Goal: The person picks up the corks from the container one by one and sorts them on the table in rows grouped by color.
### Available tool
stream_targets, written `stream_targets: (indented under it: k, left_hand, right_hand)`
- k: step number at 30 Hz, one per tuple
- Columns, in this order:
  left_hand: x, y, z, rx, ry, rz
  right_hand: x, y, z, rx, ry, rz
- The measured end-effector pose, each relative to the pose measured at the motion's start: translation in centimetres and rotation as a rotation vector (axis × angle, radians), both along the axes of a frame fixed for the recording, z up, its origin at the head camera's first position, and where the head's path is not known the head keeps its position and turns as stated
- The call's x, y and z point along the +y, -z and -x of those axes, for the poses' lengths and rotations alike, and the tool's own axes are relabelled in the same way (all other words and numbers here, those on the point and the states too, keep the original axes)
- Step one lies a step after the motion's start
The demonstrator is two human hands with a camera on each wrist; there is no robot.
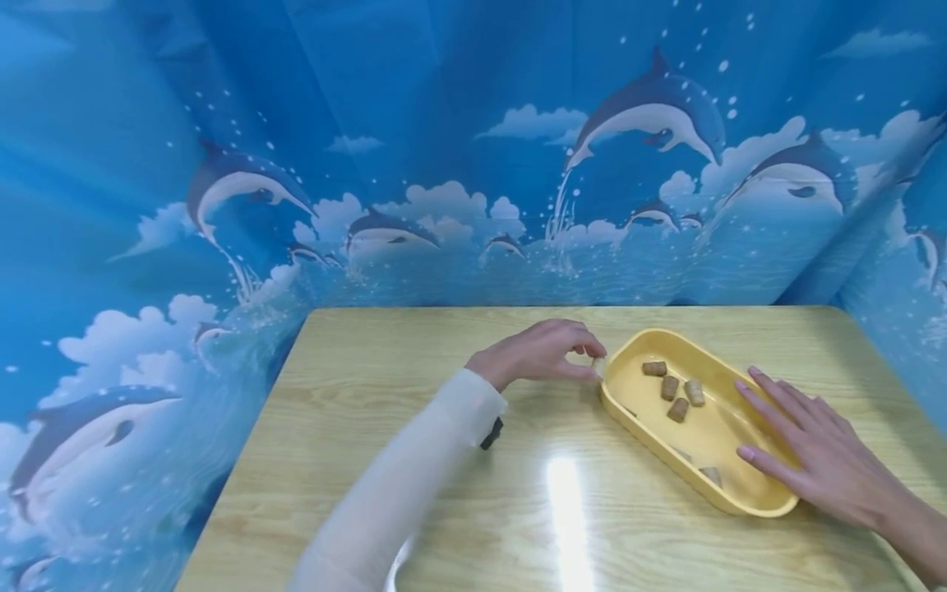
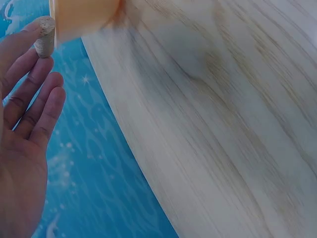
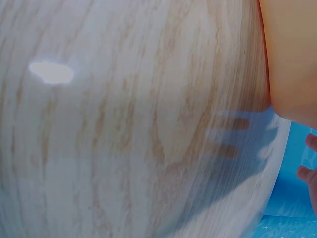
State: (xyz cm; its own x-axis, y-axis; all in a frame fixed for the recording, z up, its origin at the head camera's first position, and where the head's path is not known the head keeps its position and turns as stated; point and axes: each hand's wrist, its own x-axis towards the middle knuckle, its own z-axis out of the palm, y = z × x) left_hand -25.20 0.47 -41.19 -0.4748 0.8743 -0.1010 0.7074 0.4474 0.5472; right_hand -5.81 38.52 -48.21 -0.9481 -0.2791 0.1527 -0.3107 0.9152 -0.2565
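Cork (image 2: 45, 42) at far-left end of tray (image 1: 728, 427), pinched in left hand (image 1: 543, 349) between thumb and fingertip; fingertip hold probably suits so small a piece. Whether it touches rim, cannot tell. Right hand (image 1: 821, 452): grip spread, fingers over tray's right side, contact unclear; likely there to steady it. Other corks (image 1: 669, 387) lie loose inside, some partly hidden behind near wall; walls presumably stop them rolling across table (image 1: 414, 362). No brand, label or writing readable.
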Motion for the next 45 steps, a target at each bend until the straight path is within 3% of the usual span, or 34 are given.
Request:
stream_targets:
  k: [8, 20, 34, 45]
  left_hand:
    - [-3.0, 1.2, 0.5, -0.027, -0.080, 0.038]
    - [-7.7, 3.4, 0.3, -0.066, -0.206, 0.061]
    - [-12.0, 4.5, 0.1, -0.060, -0.348, 0.062]
    - [-14.5, 4.8, 0.1, -0.060, -0.408, 0.081]
  right_hand:
    - [-0.1, 0.1, -0.3, 0.003, 0.007, 0.011]
    - [-0.3, -0.3, -0.2, 0.015, 0.002, 0.017]
    - [-0.2, -0.3, -0.2, 0.005, 0.017, -0.005]
    - [-0.2, -0.2, -0.4, 0.008, 0.016, -0.011]
